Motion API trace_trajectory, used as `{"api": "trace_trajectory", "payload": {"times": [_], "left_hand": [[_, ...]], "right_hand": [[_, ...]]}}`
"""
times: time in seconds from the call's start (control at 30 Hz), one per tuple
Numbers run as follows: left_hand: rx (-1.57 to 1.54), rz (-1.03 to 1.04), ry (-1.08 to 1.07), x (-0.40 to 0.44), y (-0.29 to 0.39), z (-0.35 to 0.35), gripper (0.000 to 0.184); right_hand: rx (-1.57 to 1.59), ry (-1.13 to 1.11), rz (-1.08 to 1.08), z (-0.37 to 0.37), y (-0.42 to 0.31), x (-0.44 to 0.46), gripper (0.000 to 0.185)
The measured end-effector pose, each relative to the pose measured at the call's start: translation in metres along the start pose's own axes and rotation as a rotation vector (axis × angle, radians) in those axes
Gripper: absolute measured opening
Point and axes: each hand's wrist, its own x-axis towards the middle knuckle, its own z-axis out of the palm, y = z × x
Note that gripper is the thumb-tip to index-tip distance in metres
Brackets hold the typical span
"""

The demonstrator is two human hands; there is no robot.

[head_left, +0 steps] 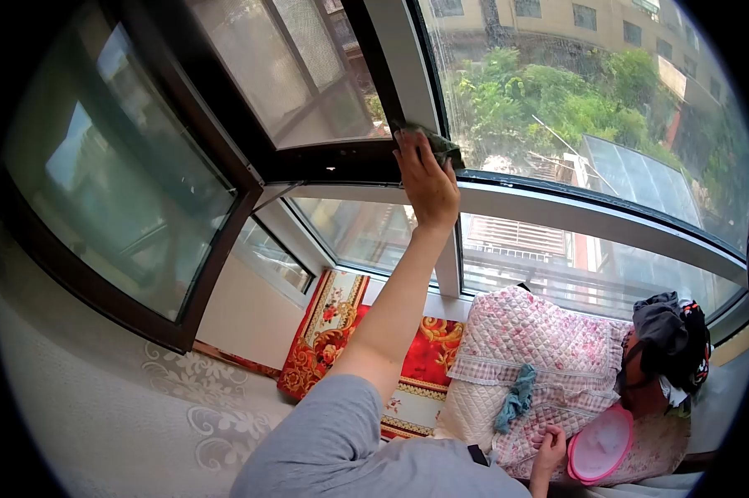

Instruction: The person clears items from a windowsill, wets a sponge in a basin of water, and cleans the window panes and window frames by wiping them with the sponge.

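Observation:
My left hand [428, 184] is raised to the window and presses a dark green cloth [446, 149] against the corner where the dark inner frame [333, 163] meets the pale upright post [420, 70]. Its fingers lie over the cloth, partly covering it. Down at the lower right, my right hand [549, 451] hangs with loosely bent fingers apart and nothing visible in it. A pink-rimmed basin [600, 446] is just to the right of that hand. A crumpled blue-green cloth [517, 398] lies on the quilted cover [540, 332] close by.
An open dark-framed window sash [125, 191] swings inward on the left. Below the window is a red and gold patterned cover [428, 344]. Dark clothing [672, 336] is heaped at the right. A patterned pale wall [100, 373] runs along the left.

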Motion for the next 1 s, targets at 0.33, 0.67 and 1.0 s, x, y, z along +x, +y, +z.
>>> {"api": "trace_trajectory", "payload": {"times": [0.33, 0.67, 1.0], "left_hand": [[0.101, 0.129, 0.065, 0.006, -0.024, -0.042, 0.034], [-0.230, -0.095, -0.030, -0.038, -0.051, -0.041, 0.025], [-0.554, -0.662, 0.005, -0.012, -0.041, -0.011, 0.025]], "right_hand": [[0.013, 0.051, -0.019, -0.014, 0.004, -0.025, 0.013], [-0.023, -0.009, -0.044, -0.002, 0.009, -0.027, 0.012], [-0.062, 0.050, -0.065, -0.006, -0.003, -0.038, 0.012]]}}
